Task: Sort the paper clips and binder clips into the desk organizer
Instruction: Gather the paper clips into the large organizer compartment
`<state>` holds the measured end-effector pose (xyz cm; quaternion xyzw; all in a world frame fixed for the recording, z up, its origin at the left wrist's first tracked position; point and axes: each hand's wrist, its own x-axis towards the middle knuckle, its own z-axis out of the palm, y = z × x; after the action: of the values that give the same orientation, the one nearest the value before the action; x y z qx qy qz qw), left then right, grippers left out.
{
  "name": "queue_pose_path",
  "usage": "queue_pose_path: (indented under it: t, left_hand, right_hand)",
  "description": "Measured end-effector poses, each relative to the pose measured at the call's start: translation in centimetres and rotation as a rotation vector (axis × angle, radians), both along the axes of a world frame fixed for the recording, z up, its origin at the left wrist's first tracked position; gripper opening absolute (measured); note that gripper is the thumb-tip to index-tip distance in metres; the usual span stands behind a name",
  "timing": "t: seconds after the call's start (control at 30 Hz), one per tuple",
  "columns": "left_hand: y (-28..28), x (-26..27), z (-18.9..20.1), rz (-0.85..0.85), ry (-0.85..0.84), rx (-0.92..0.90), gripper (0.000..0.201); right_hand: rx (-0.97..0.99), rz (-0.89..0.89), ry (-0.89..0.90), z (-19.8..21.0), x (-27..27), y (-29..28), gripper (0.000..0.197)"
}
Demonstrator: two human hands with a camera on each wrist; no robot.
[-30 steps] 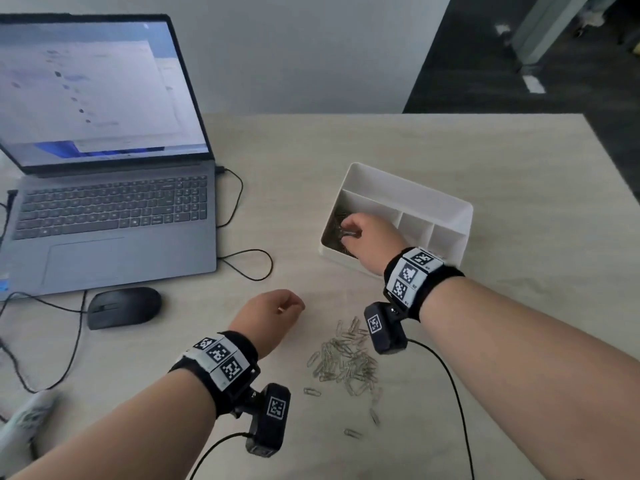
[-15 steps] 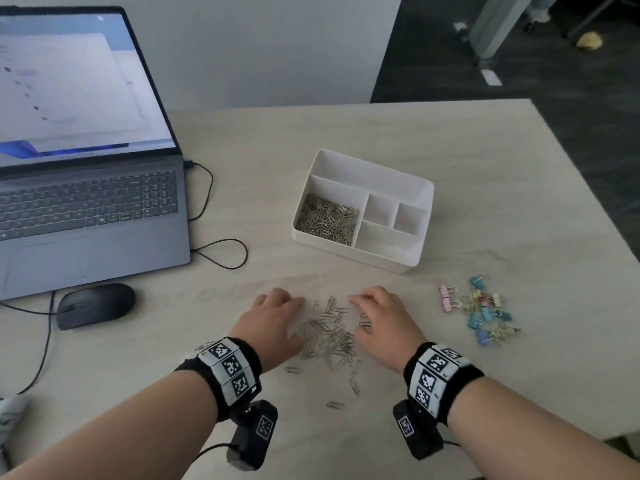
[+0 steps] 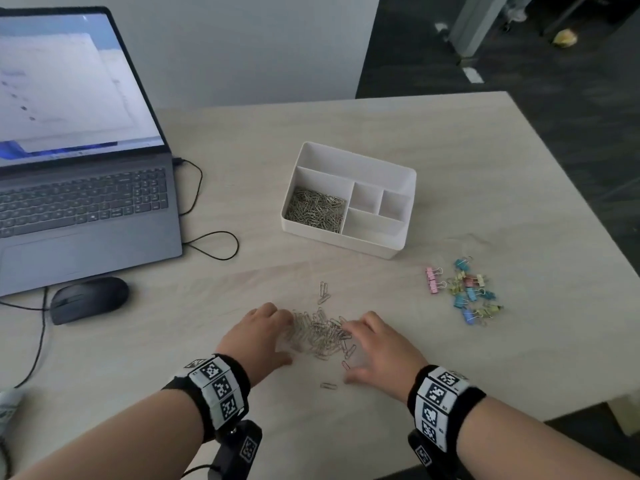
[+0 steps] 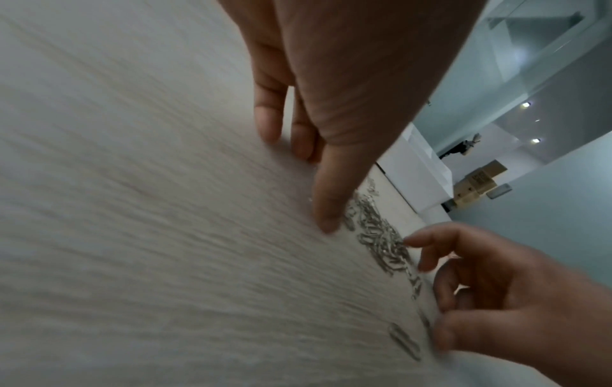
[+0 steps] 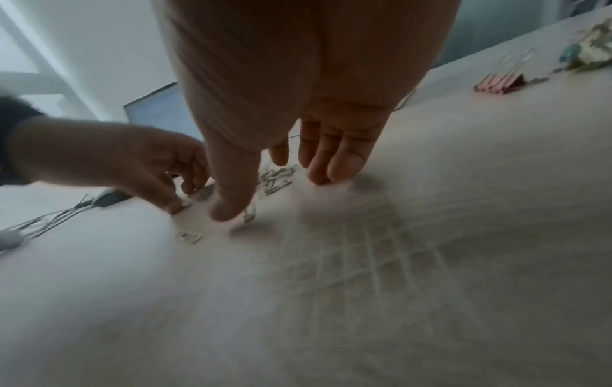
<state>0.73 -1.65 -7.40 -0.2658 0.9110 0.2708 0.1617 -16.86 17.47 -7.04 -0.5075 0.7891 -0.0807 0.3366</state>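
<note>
A second ago the right hand (image 3: 377,351) was over the desk organizer (image 3: 391,244) at its paper-clip compartment; now it is back near the front edge of the tabletop, and both hands have closed in from half a second ago, so I judge another handful is being raked together. The left hand (image 3: 258,336) and the right flank the loose paper clips (image 3: 320,332), fingers fairly straight and spread, tips on the wood or against the heap, clasping nothing. The binder clips (image 3: 465,292) (untouched, toward the right edge) await their turn.
</note>
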Motion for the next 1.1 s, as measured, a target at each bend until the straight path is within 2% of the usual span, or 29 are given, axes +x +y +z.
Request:
queue_pose_path:
  t: [0.07, 0.17, 0.27, 0.33, 0.4, 0.47, 0.53, 0.63, 0.73, 0.8, 0.87, 0.97, 1.03, 1.1]
  left_hand:
    - [0.3, -0.5, 0.1, 0.006, -0.003, 0.025, 0.031]
    - [1.4, -1.4, 0.1, -0.005, 0.023, -0.001, 0.012]
    - [1.9, -1.9, 0.0, 0.038, 0.069, 0.025, 0.011]
    - [1.7, -1.7, 0.1, 0.088, 0.103, 0.045, 0.011]
    - [1.4, -1.1, 0.2, 0.119, 0.125, 0.048, 0.011]
    - [1.0, -0.4, 0.3, 0.117, 0.070, 0.047, 0.018]
    - [0.7, 0.0, 0.4, 0.095, -0.024, 0.040, 0.023]
    - [0.7, -0.2, 0.4, 0.062, -0.095, 0.029, 0.017]
    - [0.7, -0.8, 0.5, 0.073, -0.091, 0.038, 0.010]
    - [0.6, -1.1, 0.4, 0.094, -0.059, 0.032, 0.011]
    - [0.5, -1.2, 0.3, 0.145, -0.004, 0.031, 0.021]
    - [0.5, -1.0, 0.1, 0.179, 0.008, -0.003, 0.068]
    - [0.7, -1.1, 0.3, 0.143, -0.023, -0.038, 0.087]
    - [1.0, -1.5, 0.4, 0.093, -0.047, -0.061, 0.096]
  right_hand:
    - [0.020, 0.035, 0.014, -0.5, 0.7, 0.0, 0.064]
    - [-0.021, -0.020, 0.026, -0.6, 1.7, -1.3, 0.039]
    - [-0.077, -0.128, 0.004, -0.3, 2.3, -2.6, 0.024]
    - [-0.095, -0.176, -0.033, 0.0, 2.6, -2.9, 0.030]
    - [-0.053, -0.099, -0.067, 0.1, 2.9, -2.5, 0.044]
    - [0.021, 0.046, -0.053, 0.0, 3.3, -1.8, 0.046]
    - [0.031, 0.093, -0.038, 0.0, 3.5, -1.6, 0.035]
    - [-0.039, 0.017, -0.021, 0.2, 3.1, -2.8, 0.013]
    - [-0.063, -0.050, 0.024, 0.4, 2.3, -4.2, 0.007]
    - [-0.096, -0.123, 0.042, 0.2, 1.5, -4.4, 0.014]
    - [-0.124, -0.228, 0.042, 0.2, 0.6, -4.4, 0.034]
    - [-0.036, -0.327, -0.017, 0.7, -0.8, -4.9, 0.089]
    - [0.071, -0.271, -0.005, 1.0, -1.1, -5.8, 0.114]
    - [0.135, -0.156, 0.063, 1.2, -1.0, -6.8, 0.120]
